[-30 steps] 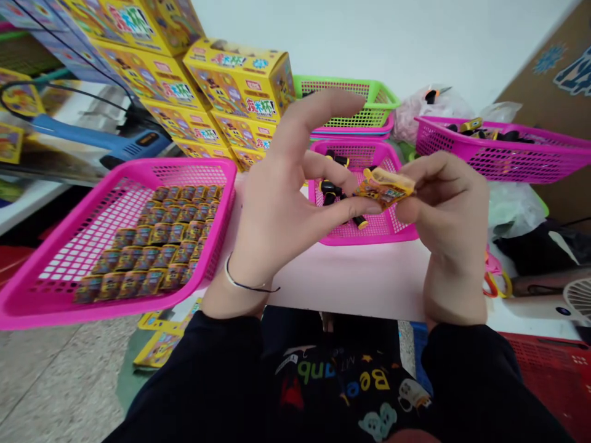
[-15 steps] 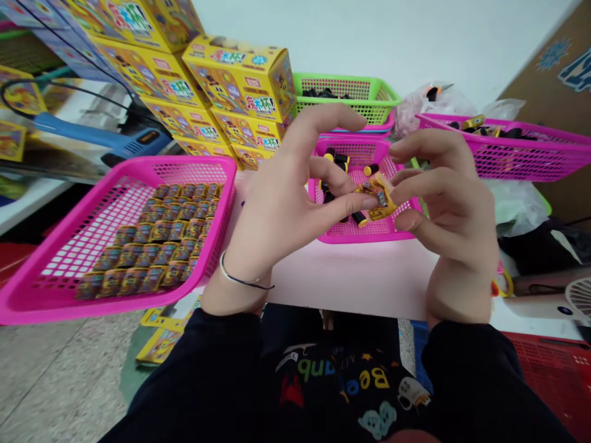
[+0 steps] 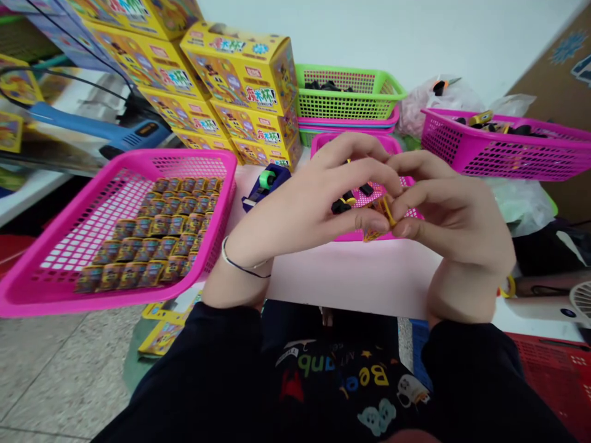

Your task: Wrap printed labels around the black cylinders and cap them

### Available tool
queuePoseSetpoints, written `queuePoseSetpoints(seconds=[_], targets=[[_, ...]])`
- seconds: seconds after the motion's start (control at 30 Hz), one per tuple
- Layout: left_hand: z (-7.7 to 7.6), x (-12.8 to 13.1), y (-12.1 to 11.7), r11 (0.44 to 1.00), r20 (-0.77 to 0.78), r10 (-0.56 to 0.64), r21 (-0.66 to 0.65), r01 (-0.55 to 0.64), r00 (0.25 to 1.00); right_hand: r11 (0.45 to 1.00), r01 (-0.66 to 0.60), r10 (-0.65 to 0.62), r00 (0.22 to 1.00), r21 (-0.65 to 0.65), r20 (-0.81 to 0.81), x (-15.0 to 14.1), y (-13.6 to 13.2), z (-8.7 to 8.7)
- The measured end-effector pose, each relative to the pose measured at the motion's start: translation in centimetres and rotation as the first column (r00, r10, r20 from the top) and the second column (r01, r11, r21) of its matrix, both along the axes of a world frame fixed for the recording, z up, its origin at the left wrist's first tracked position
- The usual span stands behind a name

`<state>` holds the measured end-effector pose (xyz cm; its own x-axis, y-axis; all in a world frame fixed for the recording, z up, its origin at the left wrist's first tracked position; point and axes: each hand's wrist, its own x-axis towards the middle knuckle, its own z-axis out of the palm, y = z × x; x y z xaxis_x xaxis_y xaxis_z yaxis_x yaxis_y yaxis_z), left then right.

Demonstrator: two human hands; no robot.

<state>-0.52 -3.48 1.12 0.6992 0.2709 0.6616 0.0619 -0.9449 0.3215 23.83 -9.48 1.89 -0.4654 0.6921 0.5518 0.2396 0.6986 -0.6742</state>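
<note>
Left hand (image 3: 309,206) and right hand (image 3: 455,212) grip a yellow printed wrapper (image 3: 376,229) between their fingers, above the worktop (image 3: 351,271). Black parts (image 3: 340,206) lie in the pink basket behind. Wrapped pieces (image 3: 152,246) sit in rows in the large basket (image 3: 34,289) at 9 o'clock. Yellow boxes (image 3: 244,80) stand stacked at 11 o'clock.

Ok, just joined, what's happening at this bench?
The left hand and right hand hold a small yellow printed wrapper between their fingertips, over a pink basket of black and yellow pieces. On the left, a larger pink basket holds rows of small wrapped pieces. Yellow boxes stand stacked behind.
</note>
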Motion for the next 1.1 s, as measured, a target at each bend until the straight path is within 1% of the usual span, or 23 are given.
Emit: queuePoseSetpoints(seconds=[0.07, 0.13, 0.2, 0.27, 0.37, 0.53, 0.7, 0.77, 0.87, 1.0, 1.03, 1.1], targets=[[0.1, 0.1, 0.1, 0.999, -0.050, -0.007, -0.048, 0.005, 0.999, 0.999, -0.009, 0.010, 0.999, -0.040, 0.035, 0.0, -0.2, 0.2], [0.2, 0.1, 0.4, 0.996, -0.094, -0.062, -0.070, 0.055, 0.994, 0.998, -0.006, 0.009, 0.998, -0.059, 0.055, 0.0, -0.5, 0.4], [0.4, 0.2, 0.6, 0.991, -0.106, -0.122, -0.075, 0.114, 0.987, 0.997, 0.006, -0.003, 0.999, -0.075, 0.046, -0.1, -0.7, 0.6], [0.5, 0.4, 0.8, 0.987, -0.097, -0.141, -0.096, 0.132, 0.985, 0.993, 0.036, -0.034, 0.999, -0.114, 0.020, -0.1, -1.0, 0.6], [0.6, 0.6, 0.8, 0.983, -0.080, -0.119, -0.151, 0.106, 0.990, 0.984, 0.075, -0.077, 0.997, -0.161, -0.007, -0.3, -1.2, 0.6], [0.3, 0.7, 0.2, 0.976, -0.074, -0.066, -0.213, 0.048, 0.995, 0.979, 0.102, -0.100, 0.995, -0.177, 0.023, -0.7, -1.0, 0.4], [0.5, 0.5, -0.5, 0.958, -0.125, -0.063, -0.287, 0.025, 0.990, 0.974, 0.045, -0.043, 0.999, -0.222, 0.013, -1.0, -0.9, 0.5], [0.7, 0.6, -0.8, 0.949, -0.123, -0.061, -0.316, 0.020, 0.991, 0.970, 0.024, -0.023, 1.000, -0.240, 0.004, -1.1, -1.0, 0.7], [0.8, 0.9, -0.9, 0.939, -0.102, -0.083, -0.341, 0.044, 0.991, 0.967, 0.012, -0.013, 1.000, -0.255, -0.003, -1.2, -1.0, 0.8], [0.4, 1.1, -0.5, 0.936, -0.090, -0.102, -0.347, 0.065, 0.991, 0.963, -0.013, -0.004, 0.998, -0.267, -0.063, -1.1, -0.8, 0.5], [0.2, 1.0, -0.3, 0.943, -0.082, -0.095, -0.328, 0.063, 0.992, 0.965, -0.019, -0.005, 0.996, -0.262, -0.092, -1.1, -0.7, 0.3], [-0.1, 0.7, 0.0, 0.968, -0.065, -0.063, -0.249, 0.045, 0.996, 0.974, -0.008, -0.019, 0.993, -0.227, -0.117, -1.0, -0.6, 0.1]])
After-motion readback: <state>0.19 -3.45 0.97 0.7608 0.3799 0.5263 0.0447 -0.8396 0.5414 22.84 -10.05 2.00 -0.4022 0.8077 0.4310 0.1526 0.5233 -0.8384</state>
